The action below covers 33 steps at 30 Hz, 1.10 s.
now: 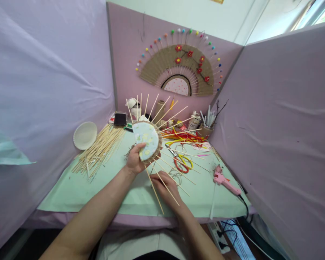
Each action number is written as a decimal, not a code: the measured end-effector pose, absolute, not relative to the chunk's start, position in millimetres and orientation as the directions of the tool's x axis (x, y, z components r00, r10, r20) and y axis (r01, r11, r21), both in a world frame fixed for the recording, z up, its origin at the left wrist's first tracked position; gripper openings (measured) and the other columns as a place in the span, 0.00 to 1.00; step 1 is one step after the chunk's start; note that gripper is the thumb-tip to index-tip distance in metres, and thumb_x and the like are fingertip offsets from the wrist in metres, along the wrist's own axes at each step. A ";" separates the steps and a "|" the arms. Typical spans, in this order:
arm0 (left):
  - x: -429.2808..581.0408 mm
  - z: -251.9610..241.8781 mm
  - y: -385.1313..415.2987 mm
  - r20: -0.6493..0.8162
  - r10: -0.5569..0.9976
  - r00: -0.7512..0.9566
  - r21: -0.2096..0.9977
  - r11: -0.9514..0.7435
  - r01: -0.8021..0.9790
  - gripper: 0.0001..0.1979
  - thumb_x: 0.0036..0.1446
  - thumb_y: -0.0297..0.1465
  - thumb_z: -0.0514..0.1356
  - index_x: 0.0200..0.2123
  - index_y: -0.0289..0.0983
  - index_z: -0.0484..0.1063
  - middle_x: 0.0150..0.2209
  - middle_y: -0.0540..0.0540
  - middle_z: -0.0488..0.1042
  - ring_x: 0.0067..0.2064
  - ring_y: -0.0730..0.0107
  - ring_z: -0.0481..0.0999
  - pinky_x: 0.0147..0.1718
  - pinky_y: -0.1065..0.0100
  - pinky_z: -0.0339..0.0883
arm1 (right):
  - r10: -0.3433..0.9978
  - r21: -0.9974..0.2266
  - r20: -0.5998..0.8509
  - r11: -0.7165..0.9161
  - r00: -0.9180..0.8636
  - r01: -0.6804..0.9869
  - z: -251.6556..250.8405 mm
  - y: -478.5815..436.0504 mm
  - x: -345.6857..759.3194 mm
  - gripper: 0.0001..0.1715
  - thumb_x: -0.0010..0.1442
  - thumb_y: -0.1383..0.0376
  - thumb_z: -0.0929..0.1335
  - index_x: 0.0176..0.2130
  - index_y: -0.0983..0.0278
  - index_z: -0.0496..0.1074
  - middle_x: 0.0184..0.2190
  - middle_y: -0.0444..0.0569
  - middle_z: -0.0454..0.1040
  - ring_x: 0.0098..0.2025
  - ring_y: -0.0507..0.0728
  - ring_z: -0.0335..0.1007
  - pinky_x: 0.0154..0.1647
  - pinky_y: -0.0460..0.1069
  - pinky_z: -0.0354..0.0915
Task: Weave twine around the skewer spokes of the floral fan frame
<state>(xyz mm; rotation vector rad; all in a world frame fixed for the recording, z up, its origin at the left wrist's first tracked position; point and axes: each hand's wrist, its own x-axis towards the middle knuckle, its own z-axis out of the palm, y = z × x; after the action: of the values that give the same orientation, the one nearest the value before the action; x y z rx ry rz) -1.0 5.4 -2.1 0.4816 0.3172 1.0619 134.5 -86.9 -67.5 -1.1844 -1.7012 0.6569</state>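
Holding half-round skewer fan [147, 142] up over table [70, 195] centre w/ left hand [135, 160], thumb & fingers clamped on its lower edge. Pinching a bamboo skewer [155, 191] w/ curled right hand [169, 191] nr front edge. Pink glue gun [224, 180] lying nr right edge.

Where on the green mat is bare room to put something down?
Bare mat lies front-left, between the stick pile and the left hand holding the fan. A smaller patch sits between the right hand and glue gun. Around the scissors it is crowded.

Bare wooden skewers [99, 150], fan [147, 139] — patterned paper
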 end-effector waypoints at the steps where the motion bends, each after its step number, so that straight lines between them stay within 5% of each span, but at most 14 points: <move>1: -1.0 -2.6 5.9 -0.024 0.890 0.455 0.519 0.400 -0.755 0.21 0.52 0.30 0.54 0.49 0.29 0.71 0.35 0.38 0.81 0.35 0.56 0.81 0.40 0.55 0.73 | 0.917 -0.826 0.389 0.389 -0.087 0.408 -70.3 -86.3 135.7 0.11 0.61 0.64 0.66 0.36 0.58 0.79 0.32 0.46 0.76 0.37 0.55 0.71 0.40 0.48 0.65; 8: -2.5 -0.5 8.0 -0.062 0.889 0.454 0.525 0.416 -0.743 0.19 0.52 0.31 0.54 0.45 0.27 0.73 0.34 0.35 0.80 0.34 0.57 0.80 0.37 0.58 0.73 | 0.927 -0.854 0.375 0.351 -0.013 0.383 -81.2 -85.8 142.5 0.12 0.62 0.61 0.66 0.39 0.59 0.78 0.33 0.47 0.76 0.34 0.54 0.71 0.37 0.48 0.64; 15: -2.3 1.0 8.0 -0.066 0.915 0.397 0.518 0.372 -0.770 0.25 0.53 0.28 0.54 0.55 0.28 0.67 0.34 0.38 0.81 0.35 0.57 0.81 0.39 0.57 0.74 | 0.936 -0.864 0.351 0.326 -0.005 0.384 -82.5 -86.8 142.8 0.12 0.62 0.60 0.66 0.39 0.60 0.78 0.34 0.48 0.76 0.35 0.54 0.71 0.38 0.48 0.64; 33: -4.8 9.8 10.8 -0.083 0.957 0.278 0.506 0.281 -0.816 0.26 0.54 0.25 0.53 0.57 0.29 0.65 0.36 0.39 0.81 0.36 0.59 0.82 0.38 0.60 0.76 | 0.951 -0.937 0.273 0.228 0.144 0.266 -64.4 -92.0 174.1 0.10 0.55 0.60 0.70 0.37 0.62 0.78 0.29 0.47 0.75 0.31 0.54 0.69 0.33 0.48 0.64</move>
<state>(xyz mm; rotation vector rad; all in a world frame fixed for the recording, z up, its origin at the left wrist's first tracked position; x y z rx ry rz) -4.8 10.8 9.8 0.4023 0.4111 1.2332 174.1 -92.0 -64.4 -1.2685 -1.3589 0.7599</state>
